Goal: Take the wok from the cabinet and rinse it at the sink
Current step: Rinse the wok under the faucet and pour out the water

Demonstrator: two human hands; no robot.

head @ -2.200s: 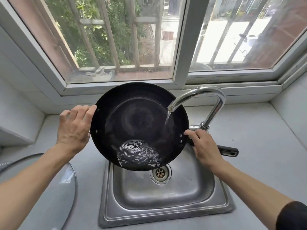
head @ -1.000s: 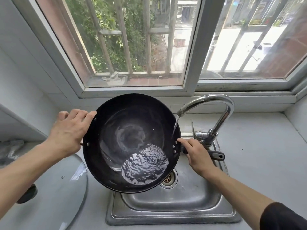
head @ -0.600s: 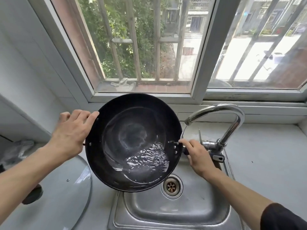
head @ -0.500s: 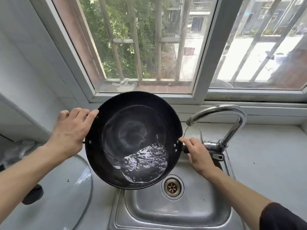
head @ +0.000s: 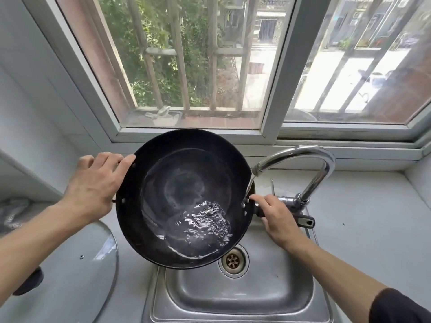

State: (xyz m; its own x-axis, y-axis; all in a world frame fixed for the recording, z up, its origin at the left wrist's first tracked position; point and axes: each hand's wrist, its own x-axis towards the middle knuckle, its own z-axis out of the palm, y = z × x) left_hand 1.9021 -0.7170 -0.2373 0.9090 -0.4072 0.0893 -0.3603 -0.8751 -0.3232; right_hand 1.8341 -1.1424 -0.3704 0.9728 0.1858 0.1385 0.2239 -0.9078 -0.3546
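- Wok (head: pixel 184 183): black, round, held in the air between the two hands, above the left part of the sink (head: pixel 240 297) and overhanging the sink's left rim; tilted, near side lower; rippled water (head: pixel 200 224) pooled in its near-right part.
- Left hand (head: pixel 93 192): at the wok's left rim; fingers curled over the far-left edge, thumb pressed along the rim; gripping the wok.
- Right hand (head: pixel 275 220): at the wok's right side; fingers wrapped round the long handle (head: pixel 305 221) just beside the rivets, index finger reaching toward the rim; the handle's dark end sticks out past the hand to the right.
- Tap (head: pixel 303 164): chromed, arched, standing at the sink's far-right corner; spout ending over the wok's right rim; thin stream of water falling onto that rim.
- Sink: steel, set into the grey bench (head: pixel 363 224) near its front edge; drain (head: pixel 233 261) showing just beside the wok's near-right edge.
- Glass lid (head: pixel 77 271): lying flat on the bench left of the sink, well clear of the wok; dark knob (head: pixel 28 282) at its left edge.
- Window (head: pixel 275 89): along the bench's far edge; bars and greenery beyond.
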